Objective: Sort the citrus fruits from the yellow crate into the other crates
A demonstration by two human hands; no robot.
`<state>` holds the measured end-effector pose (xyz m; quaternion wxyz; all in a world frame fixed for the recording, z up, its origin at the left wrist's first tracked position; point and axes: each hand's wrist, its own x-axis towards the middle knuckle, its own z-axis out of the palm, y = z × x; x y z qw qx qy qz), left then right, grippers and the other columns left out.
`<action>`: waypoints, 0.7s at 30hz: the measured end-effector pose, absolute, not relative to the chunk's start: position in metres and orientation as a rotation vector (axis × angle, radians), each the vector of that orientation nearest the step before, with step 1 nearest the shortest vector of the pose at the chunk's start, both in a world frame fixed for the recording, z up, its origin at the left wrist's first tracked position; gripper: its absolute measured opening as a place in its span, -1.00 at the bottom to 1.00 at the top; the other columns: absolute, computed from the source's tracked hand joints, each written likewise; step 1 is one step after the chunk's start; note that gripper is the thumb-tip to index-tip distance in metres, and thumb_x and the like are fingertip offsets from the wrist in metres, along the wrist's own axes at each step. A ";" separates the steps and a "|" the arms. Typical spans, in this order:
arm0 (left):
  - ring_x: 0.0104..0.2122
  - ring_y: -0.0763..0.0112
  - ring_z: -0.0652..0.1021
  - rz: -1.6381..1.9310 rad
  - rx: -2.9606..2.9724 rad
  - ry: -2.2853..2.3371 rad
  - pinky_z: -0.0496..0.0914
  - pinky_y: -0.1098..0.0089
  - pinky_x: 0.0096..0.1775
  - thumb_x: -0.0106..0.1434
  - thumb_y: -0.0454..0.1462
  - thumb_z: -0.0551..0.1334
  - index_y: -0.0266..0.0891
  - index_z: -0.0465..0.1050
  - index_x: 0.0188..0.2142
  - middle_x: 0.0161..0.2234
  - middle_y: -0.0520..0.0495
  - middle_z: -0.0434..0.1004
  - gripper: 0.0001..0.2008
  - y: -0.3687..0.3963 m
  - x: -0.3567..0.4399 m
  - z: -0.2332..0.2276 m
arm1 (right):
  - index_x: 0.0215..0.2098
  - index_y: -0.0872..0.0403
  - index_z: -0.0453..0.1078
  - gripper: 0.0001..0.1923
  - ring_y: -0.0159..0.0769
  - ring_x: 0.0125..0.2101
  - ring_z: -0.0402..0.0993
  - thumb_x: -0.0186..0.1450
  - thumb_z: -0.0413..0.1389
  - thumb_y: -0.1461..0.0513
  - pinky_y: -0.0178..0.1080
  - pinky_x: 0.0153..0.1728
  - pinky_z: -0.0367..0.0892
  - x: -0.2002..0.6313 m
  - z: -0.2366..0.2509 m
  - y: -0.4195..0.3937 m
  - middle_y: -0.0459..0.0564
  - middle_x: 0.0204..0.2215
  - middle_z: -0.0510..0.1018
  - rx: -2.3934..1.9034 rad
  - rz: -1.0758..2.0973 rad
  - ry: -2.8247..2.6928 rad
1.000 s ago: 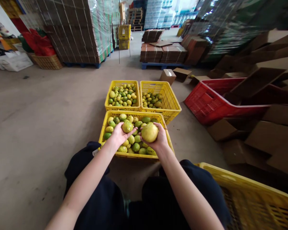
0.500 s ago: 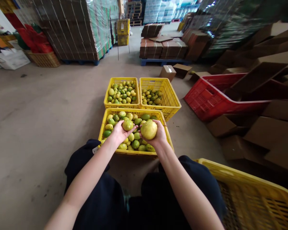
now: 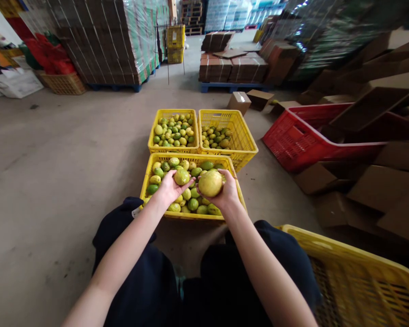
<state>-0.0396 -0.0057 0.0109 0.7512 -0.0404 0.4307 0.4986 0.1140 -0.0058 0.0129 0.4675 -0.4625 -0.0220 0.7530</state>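
**Fruit compared over the near crate**

Fruit is held in both hands above the near crate (image 3: 146,181), which sits on the floor just beyond the knees. A small yellow-green fruit (image 3: 182,177) is cupped in the left hand (image 3: 168,188), palm up, the fingers curled loosely under it. A large yellow fruit (image 3: 210,183) is gripped by the right hand (image 3: 225,193), the fingers wrapped round its far side and the thumb set low. The two fruits are held close together but apart.

Beyond the near crate, two more yellow crates stand side by side, touching it: the left far crate (image 3: 152,136), well filled, and the right far crate (image 3: 247,141), with fruit only at its bottom. A red crate (image 3: 286,145) lies tilted to the right among cardboard boxes (image 3: 375,190), and another yellow crate (image 3: 344,259) stands by the right knee.

Sorting by size or colour appears to be in hand. It is best done if each fruit is turned in the fingers so that every side is checked, the grip kept light so the skin is not bruised. Each fruit is better lowered into its crate than dropped.
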 end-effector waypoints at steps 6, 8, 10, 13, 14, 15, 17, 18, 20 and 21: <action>-0.28 0.22 0.62 1.083 -0.098 0.941 0.58 0.36 -0.41 0.37 -0.26 -0.02 -0.36 0.37 0.00 -0.25 -0.27 0.56 -0.67 -0.005 -0.039 0.011 | -0.28 0.03 0.40 -0.79 -0.16 -0.47 0.52 0.18 0.01 0.15 -0.10 -0.40 0.48 0.112 0.017 -0.007 -0.05 -0.58 0.52 -1.096 1.860 -0.025; -0.26 0.20 0.62 1.080 -0.097 0.946 0.58 0.36 -0.40 0.36 -0.27 -0.02 -0.36 0.37 -0.01 -0.24 -0.28 0.56 -0.67 -0.005 -0.039 0.011 | -0.29 0.03 0.40 -0.80 -0.14 -0.49 0.51 0.17 0.00 0.16 -0.09 -0.41 0.48 0.111 0.019 -0.008 -0.04 -0.60 0.51 -1.093 1.851 -0.034; -0.24 0.19 0.62 1.074 -0.089 0.951 0.58 0.35 -0.40 0.36 -0.27 -0.02 -0.35 0.37 -0.01 -0.22 -0.28 0.56 -0.68 -0.005 -0.039 0.011 | -0.30 0.04 0.40 -0.79 -0.11 -0.49 0.51 0.16 -0.01 0.17 -0.07 -0.43 0.47 0.111 0.021 -0.008 -0.03 -0.61 0.51 -1.094 1.840 -0.035; -0.23 0.18 0.62 1.065 -0.070 0.955 0.57 0.34 -0.37 0.35 -0.27 -0.01 -0.38 0.36 0.00 -0.19 -0.30 0.55 -0.67 -0.005 -0.039 0.010 | -0.33 0.07 0.40 -0.79 -0.09 -0.50 0.52 0.14 -0.01 0.18 -0.07 -0.44 0.47 0.111 0.023 -0.008 -0.01 -0.62 0.50 -1.095 1.831 -0.036; -0.23 0.19 0.62 1.062 -0.067 0.955 0.57 0.34 -0.36 0.35 -0.27 -0.02 -0.38 0.36 0.01 -0.18 -0.31 0.55 -0.66 -0.005 -0.039 0.011 | -0.34 0.07 0.40 -0.79 -0.10 -0.50 0.52 0.14 -0.01 0.18 -0.07 -0.44 0.47 0.111 0.023 -0.008 0.00 -0.63 0.50 -1.096 1.825 -0.035; -0.24 0.19 0.62 1.060 -0.065 0.957 0.57 0.34 -0.36 0.35 -0.27 -0.02 -0.39 0.36 0.02 -0.18 -0.31 0.54 -0.66 -0.005 -0.039 0.011 | -0.35 0.07 0.40 -0.80 -0.10 -0.50 0.52 0.14 -0.01 0.18 -0.08 -0.44 0.48 0.112 0.023 -0.007 0.00 -0.63 0.50 -1.098 1.819 -0.035; -0.26 0.19 0.62 1.063 -0.068 0.959 0.57 0.34 -0.36 0.34 -0.27 -0.01 -0.40 0.36 0.02 -0.19 -0.30 0.55 -0.65 -0.005 -0.039 0.011 | -0.38 0.07 0.39 -0.81 -0.12 -0.51 0.52 0.15 -0.02 0.19 -0.09 -0.44 0.48 0.112 0.023 -0.007 -0.01 -0.64 0.49 -1.105 1.806 -0.043; -0.26 0.19 0.62 1.069 -0.073 0.958 0.57 0.34 -0.37 0.34 -0.27 -0.01 -0.40 0.36 0.02 -0.21 -0.30 0.55 -0.65 -0.005 -0.038 0.011 | -0.40 0.07 0.39 -0.82 -0.13 -0.51 0.52 0.16 -0.02 0.19 -0.10 -0.44 0.48 0.112 0.023 -0.007 -0.01 -0.64 0.49 -1.107 1.802 -0.051; -0.28 0.18 0.62 1.078 -0.085 0.952 0.57 0.35 -0.39 0.34 -0.28 -0.01 -0.40 0.37 0.01 -0.25 -0.30 0.55 -0.65 -0.005 -0.038 0.011 | -0.43 0.07 0.37 -0.82 -0.15 -0.51 0.52 0.18 -0.03 0.19 -0.11 -0.44 0.48 0.113 0.023 -0.007 -0.02 -0.66 0.48 -1.111 1.798 -0.066; -0.29 0.19 0.62 1.081 -0.089 0.951 0.57 0.35 -0.40 0.34 -0.27 -0.01 -0.39 0.37 0.01 -0.26 -0.29 0.55 -0.65 -0.005 -0.038 0.012 | -0.45 0.07 0.36 -0.82 -0.16 -0.51 0.52 0.19 -0.04 0.20 -0.12 -0.43 0.48 0.113 0.023 -0.007 -0.03 -0.66 0.48 -1.112 1.799 -0.071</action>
